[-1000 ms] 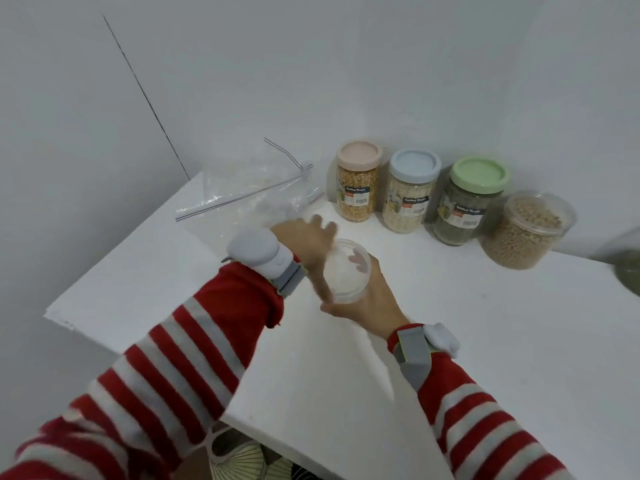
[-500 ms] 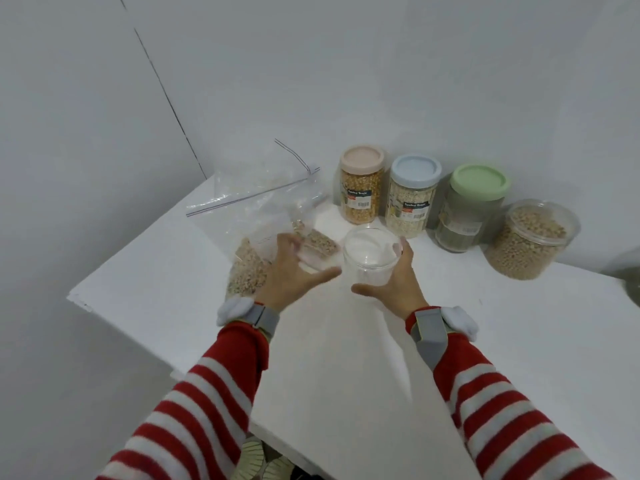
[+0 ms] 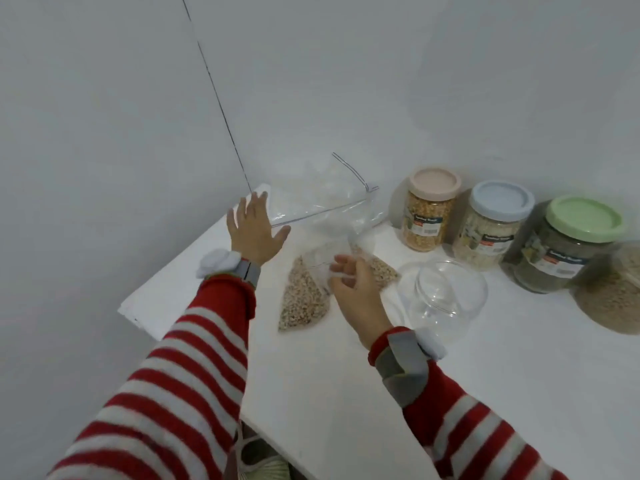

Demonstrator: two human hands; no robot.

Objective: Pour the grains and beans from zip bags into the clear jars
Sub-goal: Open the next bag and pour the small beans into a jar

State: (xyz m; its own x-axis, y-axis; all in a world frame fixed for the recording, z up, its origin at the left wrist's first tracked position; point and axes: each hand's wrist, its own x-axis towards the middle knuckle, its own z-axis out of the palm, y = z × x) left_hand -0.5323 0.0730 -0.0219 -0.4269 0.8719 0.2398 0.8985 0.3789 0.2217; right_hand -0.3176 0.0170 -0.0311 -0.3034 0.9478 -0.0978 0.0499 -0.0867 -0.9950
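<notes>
1. I am holding my left hand [image 3: 256, 230] wide and flat, fingers straight and spread. It is hovering over the far left corner of the smooth white desk [image 3: 346, 393].
2. Its fingertips are lying just beside the empty zip bag [image 3: 322, 202], which is standing crumpled and glossy with its zip strip showing as a thin line.
3. I am curling my right hand [image 3: 353, 289] at the thin clear plastic of the bag of grains [image 3: 304, 303]. I cannot tell whether the fingers are pinching it.
4. The bag of grains is lying flat on the desk, its pale, gritty fill bunching into a wedge.
5. The empty jar [image 3: 441, 296], round, clear and lidless, is standing upright just right of my right hand.
6. Three filled jars are sitting along the wall under smooth round lids: the pink-lidded jar [image 3: 433, 209], the blue-lidded jar [image 3: 495, 223] and the green-lidded jar [image 3: 568, 244].
</notes>
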